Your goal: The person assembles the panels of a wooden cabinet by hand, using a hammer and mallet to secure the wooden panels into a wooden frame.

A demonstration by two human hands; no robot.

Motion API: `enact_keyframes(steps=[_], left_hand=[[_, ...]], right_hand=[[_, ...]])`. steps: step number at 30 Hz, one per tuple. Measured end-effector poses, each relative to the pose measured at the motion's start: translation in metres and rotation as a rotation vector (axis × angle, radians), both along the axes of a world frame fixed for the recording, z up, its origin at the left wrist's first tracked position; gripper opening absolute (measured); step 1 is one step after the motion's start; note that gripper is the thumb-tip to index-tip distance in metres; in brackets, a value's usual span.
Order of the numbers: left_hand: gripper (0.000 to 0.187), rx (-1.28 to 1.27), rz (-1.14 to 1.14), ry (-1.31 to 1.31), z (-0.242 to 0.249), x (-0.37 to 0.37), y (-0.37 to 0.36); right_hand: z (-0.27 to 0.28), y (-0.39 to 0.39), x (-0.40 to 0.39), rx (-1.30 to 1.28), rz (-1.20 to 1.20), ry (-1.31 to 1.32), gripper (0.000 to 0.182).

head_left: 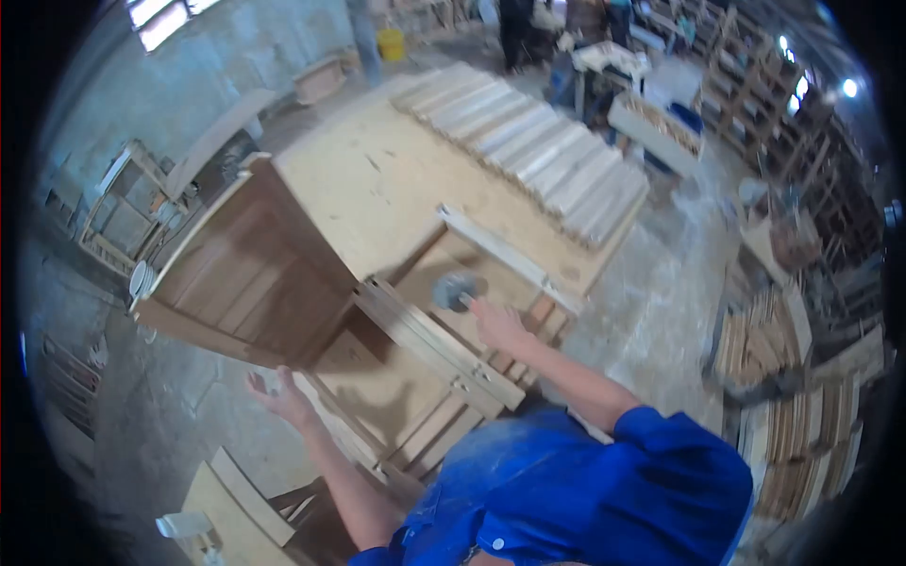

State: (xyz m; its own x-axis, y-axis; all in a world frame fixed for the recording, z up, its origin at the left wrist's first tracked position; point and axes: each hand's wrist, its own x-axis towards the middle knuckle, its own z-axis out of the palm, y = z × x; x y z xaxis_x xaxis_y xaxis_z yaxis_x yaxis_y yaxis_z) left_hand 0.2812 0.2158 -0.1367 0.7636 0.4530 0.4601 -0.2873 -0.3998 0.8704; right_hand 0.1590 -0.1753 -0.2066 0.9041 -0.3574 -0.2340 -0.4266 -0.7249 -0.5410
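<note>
My right hand [500,325] is closed around the handle of a mallet [455,291], whose rounded grey head is blurred. The mallet is over the wooden frame [415,330], made of pale rails lying on the worktable. A brown wooden panel [260,264] stands tilted upright at the left end of that frame. Below the panel's lower edge, my left hand [283,396] has its fingers spread and holds nothing. Whether it touches the panel cannot be made out.
A row of pale wooden strips [538,151] lies along the far side of the worktable [349,170]. Stacks of cut wood [802,443] stand at the right. Another pale board [226,509] is at lower left. People [517,28] are in the background.
</note>
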Motion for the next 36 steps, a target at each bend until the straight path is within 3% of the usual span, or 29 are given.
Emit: enact_keyframes(steps=[2, 3, 4, 5, 6, 8, 10, 11, 13, 14, 16, 18, 19, 23, 24, 26, 28, 29, 30, 31, 32, 34, 35, 36], left_hand=[[0.076, 0.046, 0.007, 0.219, -0.006, -0.053, -0.018], [0.076, 0.103, -0.023, 0.267, -0.01, -0.077, -0.027], [0.071, 0.031, -0.04, 0.297, -0.013, -0.096, -0.036], [0.068, -0.055, -0.049, 0.316, -0.016, -0.11, -0.045], [0.068, -0.027, -0.058, 0.338, -0.018, -0.122, -0.051], [0.063, -0.037, -0.035, 0.316, -0.016, -0.142, -0.061], [0.06, -0.019, -0.043, 0.326, -0.011, -0.153, -0.075], [0.057, -0.02, -0.047, 0.32, -0.01, -0.155, -0.088], [0.056, 0.079, -0.098, 0.364, -0.007, -0.151, -0.112], [0.054, 0.161, -0.148, 0.402, 0.002, -0.145, -0.138], [0.054, 0.17, -0.19, 0.371, 0.021, -0.144, -0.202], [0.052, 0.039, -0.348, 0.363, 0.037, -0.138, -0.255], [0.052, 0.045, -0.353, 0.363, 0.035, -0.131, -0.272], [0.047, 0.075, -0.758, 0.196, 0.03, -0.127, -0.353], [0.046, 0.075, -0.842, 0.319, 0.029, -0.128, -0.376], [0.042, 0.149, -1.031, 0.53, 0.021, -0.131, -0.426], [0.037, 0.178, -1.278, 0.767, 0.014, -0.135, -0.485], [0.043, 0.227, -1.407, 0.649, 0.005, -0.137, -0.511], [0.043, 0.263, -1.463, 0.808, -0.007, -0.14, -0.535], [0.043, 0.297, -1.52, 0.966, -0.02, -0.143, -0.555], [0.043, 0.291, -1.514, 0.956, -0.036, -0.148, -0.568], [0.042, 0.104, -1.629, 1.36, -0.068, -0.156, -0.581], [0.042, 0.099, -1.626, 1.357, -0.079, -0.157, -0.58], [0.041, -0.068, -1.62, 1.361, -0.083, -0.16, -0.577]], right_hand=[[-0.004, -0.001, -0.01, -0.047, 0.033, -0.217, 0.043], [0.026, -0.009, -0.018, -0.109, 0.005, -0.359, 0.043], [0.037, -0.036, -0.021, -0.349, 0.313, -0.442, 0.041], [0.018, -0.071, -0.026, -0.137, -0.073, -0.593, 0.035], [0.058, -0.097, -0.044, 0.079, -0.238, -0.538, 0.033], [0.008, -0.179, -0.064, 0.14, -0.605, -0.499, 0.036], [-0.015, -0.247, -0.094, 0.26, -0.84, -0.412, 0.052], [-0.031, -0.269, -0.091, 0.27, -0.847, -0.4, 0.052], [-0.062, -0.299, -0.088, -0.024, -0.892, -0.345, 0.075], [-0.059, -0.302, -0.082, -0.017, -0.902, -0.341, 0.075], [-0.051, -0.299, -0.065, -0.178, -0.862, -0.291, 0.092], [-0.049, -0.308, -0.066, -0.102, -0.87, -0.214, 0.091], [-0.051, -0.314, -0.066, -0.101, -0.855, -0.216, 0.086], [-0.036, -0.339, -0.078, -0.046, -0.87, -0.129, 0.067], [-0.036, -0.341, -0.086, -0.045, -0.868, -0.125, 0.067], [-0.039, -0.341, -0.107, 0.153, -0.899, -0.313, 0.045], [-0.037, -0.321, -0.133, 0.704, -0.88, -0.53, 0.04], [-0.03, -0.301, -0.144, 0.818, -0.897, -0.568, 0.037], [-0.019, -0.28, -0.156, 0.933, -0.914, -0.603, 0.034], [-0.011, -0.26, -0.168, 1.001, -0.902, -0.608, 0.037], [-0.003, -0.244, -0.178, 1.064, -0.89, -0.617, 0.039], [0.034, -0.217, -0.19, 1.1, -0.872, -0.558, 0.037], [0.038, -0.212, -0.197, 1.099, -0.867, -0.556, 0.037], [0.04, -0.21, -0.205, 1.144, -0.868, -0.523, 0.038]])
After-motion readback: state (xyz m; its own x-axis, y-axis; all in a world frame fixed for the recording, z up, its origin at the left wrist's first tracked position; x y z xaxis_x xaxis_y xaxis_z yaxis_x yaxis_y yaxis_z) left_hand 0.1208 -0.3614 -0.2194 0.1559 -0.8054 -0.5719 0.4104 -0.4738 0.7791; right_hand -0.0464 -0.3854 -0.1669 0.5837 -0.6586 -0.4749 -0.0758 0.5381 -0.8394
